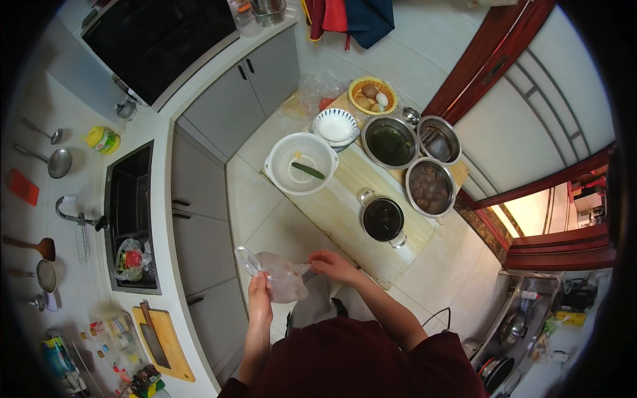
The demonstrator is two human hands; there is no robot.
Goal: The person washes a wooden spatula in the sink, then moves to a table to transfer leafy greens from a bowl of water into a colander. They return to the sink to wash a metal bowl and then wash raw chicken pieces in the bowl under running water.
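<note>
A translucent plastic bag (283, 281) hangs in front of my body, with pale contents that I cannot make out. My left hand (261, 293) grips its left side near a loop handle. At the bag's other upper corner, my right hand (331, 264) pinches the plastic between thumb and fingers. Beyond my hands stands a low wooden table (343, 209). On it are a white plastic colander (278, 174) holding a cucumber (308, 170), a pot of dark liquid (383, 219), and steel bowls, one with green leaves in liquid (390, 144) and one with brown lumps in liquid (430, 187).
White bowls (336, 125) and a basket of eggs (372, 94) stand at the table's far end. At left, the counter has a black sink (130, 199) and a cutting board (174, 353) with a cleaver (155, 343). A metal rack (502, 318) with pans stands at right.
</note>
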